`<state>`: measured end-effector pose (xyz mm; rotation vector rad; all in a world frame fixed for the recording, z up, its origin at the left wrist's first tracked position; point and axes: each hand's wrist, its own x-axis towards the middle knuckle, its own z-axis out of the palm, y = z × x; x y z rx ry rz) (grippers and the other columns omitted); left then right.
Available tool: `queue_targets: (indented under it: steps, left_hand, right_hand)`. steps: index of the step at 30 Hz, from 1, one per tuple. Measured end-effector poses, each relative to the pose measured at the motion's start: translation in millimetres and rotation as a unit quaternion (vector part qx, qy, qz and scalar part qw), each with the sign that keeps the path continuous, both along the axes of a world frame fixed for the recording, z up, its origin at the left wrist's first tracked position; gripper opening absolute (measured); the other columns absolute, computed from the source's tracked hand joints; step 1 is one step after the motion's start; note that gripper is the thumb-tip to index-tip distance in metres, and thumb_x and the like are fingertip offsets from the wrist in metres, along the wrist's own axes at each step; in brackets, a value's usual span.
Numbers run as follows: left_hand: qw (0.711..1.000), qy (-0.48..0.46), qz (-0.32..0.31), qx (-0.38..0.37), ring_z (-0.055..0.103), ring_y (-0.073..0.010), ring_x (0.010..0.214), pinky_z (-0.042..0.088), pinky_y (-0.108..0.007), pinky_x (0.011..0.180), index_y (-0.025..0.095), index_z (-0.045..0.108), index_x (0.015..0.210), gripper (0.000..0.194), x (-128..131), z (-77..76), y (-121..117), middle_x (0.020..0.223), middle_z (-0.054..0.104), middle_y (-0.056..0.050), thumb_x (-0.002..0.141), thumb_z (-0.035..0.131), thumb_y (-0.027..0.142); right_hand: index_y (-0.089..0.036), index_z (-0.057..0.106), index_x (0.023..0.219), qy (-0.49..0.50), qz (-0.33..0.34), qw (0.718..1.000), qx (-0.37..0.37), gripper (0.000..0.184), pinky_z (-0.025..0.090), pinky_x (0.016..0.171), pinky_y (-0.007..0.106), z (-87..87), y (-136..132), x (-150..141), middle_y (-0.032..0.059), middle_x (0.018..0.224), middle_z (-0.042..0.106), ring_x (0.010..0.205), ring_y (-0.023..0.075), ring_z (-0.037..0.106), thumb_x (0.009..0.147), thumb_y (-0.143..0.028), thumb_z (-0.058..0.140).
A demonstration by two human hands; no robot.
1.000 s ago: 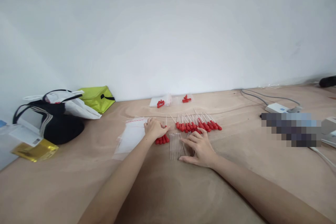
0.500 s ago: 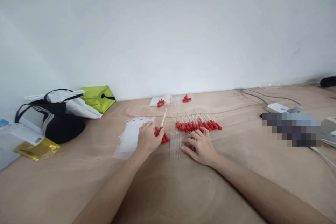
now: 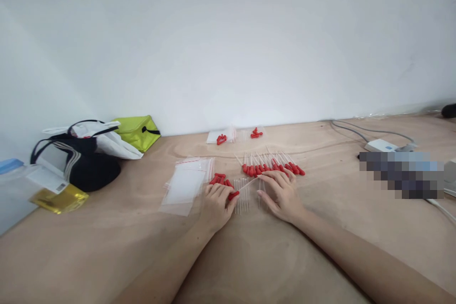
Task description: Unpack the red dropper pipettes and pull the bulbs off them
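My left hand (image 3: 216, 203) is closed on the red bulb of a glass dropper (image 3: 238, 192) whose thin tube points right toward my right hand (image 3: 281, 192). My right hand's fingers are curled over clear glass tubes (image 3: 242, 191) lying on the wooden table (image 3: 228, 256), its fingertips near the tube's tip. Loose red bulbs (image 3: 220, 179) lie just beyond my left hand. A row of finished droppers with red bulbs (image 3: 272, 166) lies behind my right hand. A stack of clear zip bags (image 3: 185, 185) is to the left.
Two small bags with red bulbs (image 3: 237, 135) lie near the wall. A black bag (image 3: 89, 164), a green pouch (image 3: 138, 132) and a gold packet (image 3: 59, 198) sit at the left. A white power strip with cables (image 3: 383, 145) is at the right.
My left hand lifted one dropper from the pile, drew it back toward me and turned it sideways toward my right hand. My right hand shifted slightly forward.
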<state>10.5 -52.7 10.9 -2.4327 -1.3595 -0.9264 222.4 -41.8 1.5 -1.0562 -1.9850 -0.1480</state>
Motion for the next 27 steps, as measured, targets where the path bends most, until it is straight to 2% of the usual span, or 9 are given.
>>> queue_targets:
  steps: [3,7,11,17,22,27]
  left_hand:
    - [1.0,0.01,-0.003,0.004,0.056,-0.0176,0.072,0.035,-0.032,0.068,0.019,0.053,0.074,0.008,0.2,-0.5,2.4,0.074,0.064,-0.002,0.079,0.051,0.026]
    - [1.0,0.016,0.007,0.008,0.055,-0.0182,0.074,0.034,-0.033,0.07,0.02,0.055,0.073,0.01,-0.1,-1.2,4.0,0.075,0.064,-0.002,0.079,0.052,0.027]
    - [0.999,0.02,-0.008,0.037,0.054,-0.0172,0.072,0.034,-0.033,0.072,0.019,0.056,0.072,0.012,3.1,-0.6,4.7,0.073,0.064,-0.001,0.08,0.052,0.027]
    - [0.998,0.018,-0.04,0.047,0.054,-0.0165,0.073,0.035,-0.034,0.077,0.019,0.056,0.07,0.014,7.5,-0.8,10.2,0.072,0.065,0.0,0.08,0.053,0.028]
    - [0.995,0.028,-0.09,0.019,0.054,-0.0196,0.098,0.031,-0.04,0.091,0.022,0.06,0.09,0.014,5.6,-1.5,14.5,0.097,0.065,-0.002,0.082,0.051,0.029]
    - [0.993,0.036,-0.111,-0.004,0.05,-0.0211,0.109,0.027,-0.045,0.096,0.023,0.063,0.081,0.016,3.5,1.3,11.5,0.104,0.064,-0.001,0.084,0.047,0.027]
  right_hand:
    - [-0.021,0.049,0.114,-0.017,0.001,1.0,0.016,0.037,0.02,0.094,0.042,-1.5,1.0,0.7,0.0074,0.108,0.058,0.1,0.0204,0.05,0.081,-0.037,0.048]
    - [-0.019,0.046,0.119,-0.028,-0.006,0.999,0.016,0.045,0.021,0.093,0.042,-4.6,3.4,3.6,0.0078,0.104,0.061,0.098,0.0206,0.051,0.08,-0.04,0.049]
    - [-0.027,0.056,0.109,-0.068,0.022,0.997,0.032,0.03,0.018,0.094,0.041,-7.1,6.1,2.3,0.0008,0.09,0.066,0.092,0.0172,0.052,0.08,-0.037,0.052]
    - [-0.028,0.063,0.09,-0.086,0.035,0.994,0.049,0.015,0.015,0.094,0.04,-9.7,9.8,-4.2,-0.0042,0.065,0.064,0.077,0.0128,0.051,0.083,-0.03,0.05]
    - [-0.027,0.063,0.084,-0.086,0.044,0.994,0.042,0.014,0.014,0.093,0.04,-9.4,10.0,-3.9,-0.0052,0.061,0.062,0.075,0.0121,0.049,0.083,-0.028,0.049]
    - [-0.026,0.062,0.079,-0.083,0.048,0.994,0.057,0.014,0.014,0.093,0.039,-7.1,6.7,-2.4,-0.0058,0.056,0.059,0.073,0.0119,0.048,0.083,-0.026,0.049]
